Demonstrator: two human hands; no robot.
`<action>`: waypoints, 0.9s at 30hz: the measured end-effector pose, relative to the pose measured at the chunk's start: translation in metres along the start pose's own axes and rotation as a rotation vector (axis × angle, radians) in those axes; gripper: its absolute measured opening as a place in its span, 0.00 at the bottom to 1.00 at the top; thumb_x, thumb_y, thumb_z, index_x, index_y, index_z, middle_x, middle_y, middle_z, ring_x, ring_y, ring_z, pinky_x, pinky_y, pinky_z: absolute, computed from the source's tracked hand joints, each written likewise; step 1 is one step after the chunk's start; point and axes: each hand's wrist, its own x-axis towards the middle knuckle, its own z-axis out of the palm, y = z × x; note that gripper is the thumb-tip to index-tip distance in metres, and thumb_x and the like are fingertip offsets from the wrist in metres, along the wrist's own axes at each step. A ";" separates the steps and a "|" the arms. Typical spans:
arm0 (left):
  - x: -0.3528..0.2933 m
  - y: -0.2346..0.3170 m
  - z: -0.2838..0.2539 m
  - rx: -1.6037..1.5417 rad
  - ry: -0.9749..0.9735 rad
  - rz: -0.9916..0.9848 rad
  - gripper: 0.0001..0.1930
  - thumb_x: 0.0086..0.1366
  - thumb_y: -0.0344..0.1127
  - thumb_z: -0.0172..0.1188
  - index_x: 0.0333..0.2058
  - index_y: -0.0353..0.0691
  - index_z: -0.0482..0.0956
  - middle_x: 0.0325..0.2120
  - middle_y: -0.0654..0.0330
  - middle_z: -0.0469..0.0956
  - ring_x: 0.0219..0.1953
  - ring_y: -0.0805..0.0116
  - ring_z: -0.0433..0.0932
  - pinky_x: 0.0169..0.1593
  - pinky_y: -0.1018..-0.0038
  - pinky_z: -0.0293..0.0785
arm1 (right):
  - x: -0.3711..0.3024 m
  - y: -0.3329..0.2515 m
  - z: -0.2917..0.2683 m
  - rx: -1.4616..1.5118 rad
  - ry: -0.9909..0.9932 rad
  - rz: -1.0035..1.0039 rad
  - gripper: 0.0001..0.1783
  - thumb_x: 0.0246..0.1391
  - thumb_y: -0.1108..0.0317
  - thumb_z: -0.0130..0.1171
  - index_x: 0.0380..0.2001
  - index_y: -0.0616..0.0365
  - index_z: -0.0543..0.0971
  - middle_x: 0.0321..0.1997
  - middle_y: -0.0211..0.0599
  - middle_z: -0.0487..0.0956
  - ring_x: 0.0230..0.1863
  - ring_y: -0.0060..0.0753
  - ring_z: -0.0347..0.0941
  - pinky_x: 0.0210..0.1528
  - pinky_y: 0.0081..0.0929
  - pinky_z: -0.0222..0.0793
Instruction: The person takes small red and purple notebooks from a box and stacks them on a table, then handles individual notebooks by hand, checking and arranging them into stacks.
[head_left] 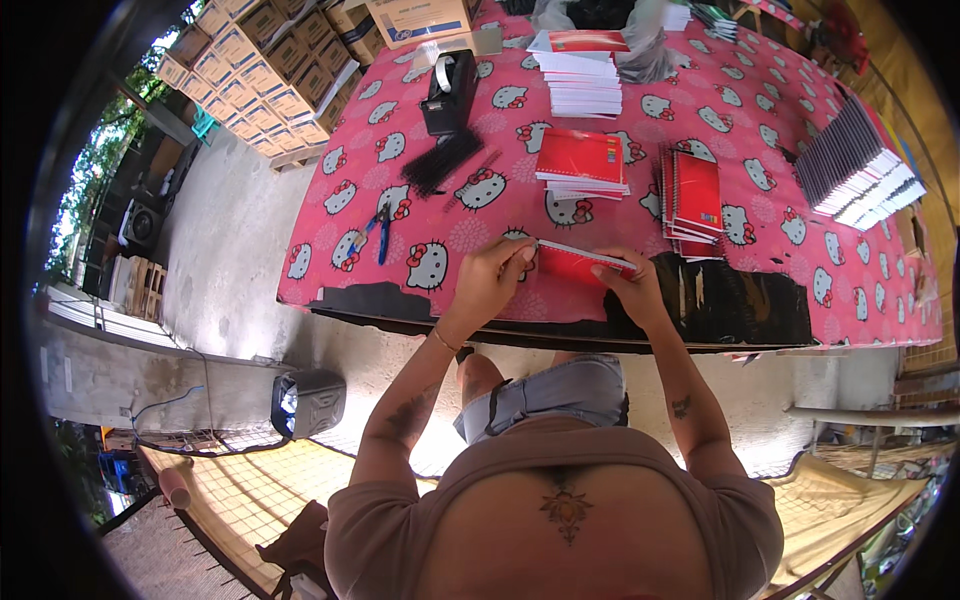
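Near the front edge of the table, my right hand [632, 288] grips a red-covered notebook [568, 268] at its right end, thumb on the cover. The notebook is tilted, with its white page edge along the top. My left hand [492, 275] is closed in a pinch at the notebook's left end; what its fingertips hold there is too small to tell. Left of that hand lie pliers with blue handles [383, 238]. Beyond them is a bundle of thin black binding coils [443, 162]. A stack of red notebooks [582, 158] sits just past the one I hold.
Spiral-bound red notebooks [697, 195] are piled to the right, and a taller bound stack [860, 165] stands farther right. White page stacks [580, 85] and a black tape dispenser [450, 95] are toward the back. Cartons [265, 75] rise beyond the pink patterned table [330, 240].
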 end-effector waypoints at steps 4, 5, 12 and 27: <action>0.005 -0.006 -0.006 0.093 -0.084 -0.117 0.08 0.68 0.33 0.58 0.39 0.35 0.81 0.27 0.54 0.80 0.24 0.62 0.81 0.27 0.70 0.74 | 0.000 -0.002 0.002 0.003 -0.008 -0.030 0.11 0.57 0.72 0.64 0.44 0.60 0.81 0.33 0.23 0.79 0.34 0.12 0.68 0.37 0.14 0.66; 0.007 -0.006 -0.005 0.062 -0.077 -0.091 0.09 0.67 0.34 0.59 0.39 0.34 0.81 0.26 0.54 0.80 0.23 0.64 0.79 0.28 0.71 0.74 | -0.001 -0.003 0.001 -0.009 -0.016 -0.033 0.11 0.57 0.72 0.64 0.44 0.60 0.81 0.33 0.23 0.79 0.34 0.12 0.69 0.37 0.14 0.66; 0.026 -0.003 -0.017 0.218 -0.272 0.137 0.11 0.64 0.37 0.63 0.41 0.38 0.79 0.35 0.54 0.78 0.31 0.58 0.78 0.35 0.68 0.73 | 0.000 -0.004 0.002 0.015 -0.013 -0.012 0.11 0.56 0.72 0.65 0.43 0.61 0.81 0.33 0.25 0.79 0.34 0.13 0.70 0.36 0.16 0.67; 0.023 0.016 -0.012 0.667 -0.467 0.072 0.35 0.65 0.52 0.55 0.64 0.36 0.62 0.59 0.50 0.66 0.57 0.50 0.67 0.58 0.43 0.58 | -0.014 -0.031 0.019 0.071 0.134 0.046 0.12 0.56 0.71 0.65 0.43 0.64 0.82 0.33 0.28 0.81 0.35 0.14 0.71 0.38 0.17 0.69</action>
